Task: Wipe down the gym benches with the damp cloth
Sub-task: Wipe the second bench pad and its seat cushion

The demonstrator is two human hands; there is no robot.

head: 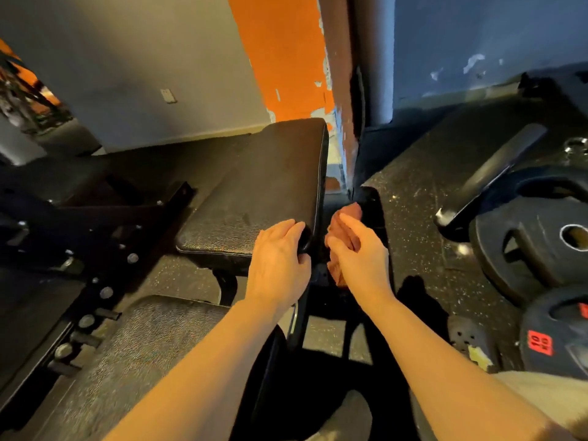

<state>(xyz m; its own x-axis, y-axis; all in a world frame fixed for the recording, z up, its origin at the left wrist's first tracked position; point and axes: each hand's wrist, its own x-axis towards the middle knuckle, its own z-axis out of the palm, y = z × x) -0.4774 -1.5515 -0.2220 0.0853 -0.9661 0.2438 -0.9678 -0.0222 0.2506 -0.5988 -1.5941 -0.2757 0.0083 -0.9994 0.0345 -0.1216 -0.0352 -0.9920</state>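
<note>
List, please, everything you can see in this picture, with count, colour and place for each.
bench pad: one, black, centre, running away from the camera.
second pad: one, black, lower left foreground.
bench frame: one, black with silver bolts, left.
cloth: one, reddish, beside the bench pad's right edge.
weight plates: at least two, black, on the floor at right.
floor: black, speckled.
wall: grey, orange and blue, behind.
left hand: grips the bench pad's near right corner.
right hand: holds the cloth.
</note>
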